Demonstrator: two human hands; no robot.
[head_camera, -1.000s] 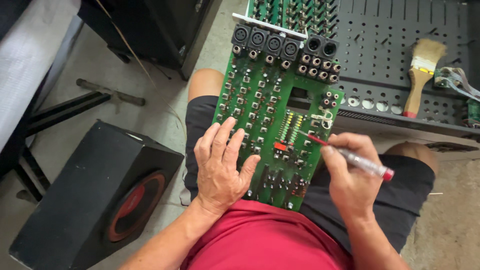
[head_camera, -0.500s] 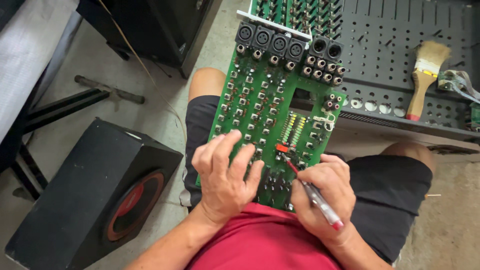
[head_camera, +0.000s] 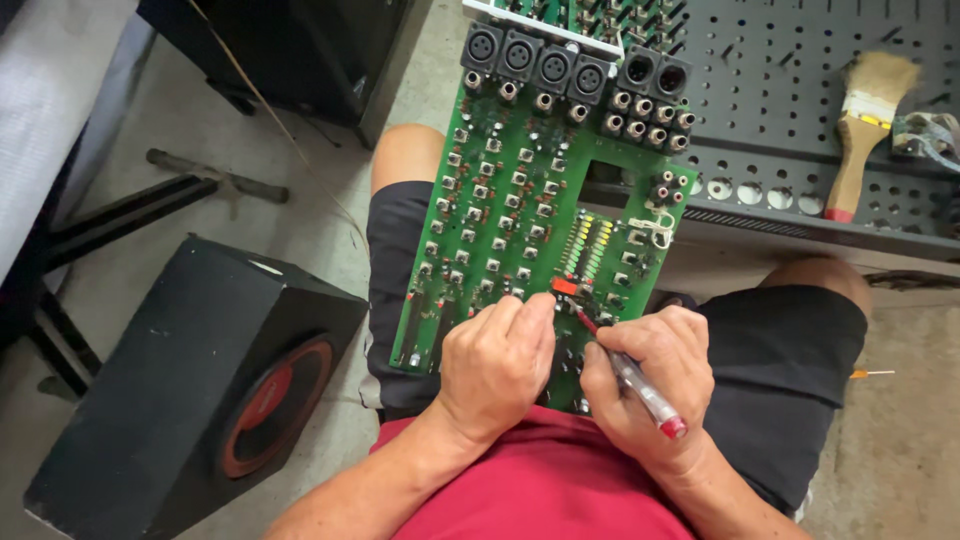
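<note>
Here, nearest the camera, the right hand (head_camera: 648, 385) holds a grip closed around a slim red-tipped probe (head_camera: 630, 375), pen fashion, with its point set down on the green circuit board (head_camera: 520, 200) just beside a small red part (head_camera: 564, 286). The left hand (head_camera: 495, 365) lies curled on the board's near edge, its fingertips (head_camera: 535, 310) pressed to the surface right next to that same red part; its grip is closed into a loose fist but holds nothing. The board rests tilted across the person's lap, on dark shorts (head_camera: 790, 370), with its row of black round sockets (head_camera: 545, 65) at the far end. To the left on the floor stands a black speaker box (head_camera: 180, 380) with a red-ringed cone. Farther off to the right, a paintbrush (head_camera: 860, 130) lies on a grey perforated metal panel (head_camera: 780, 60).
</note>
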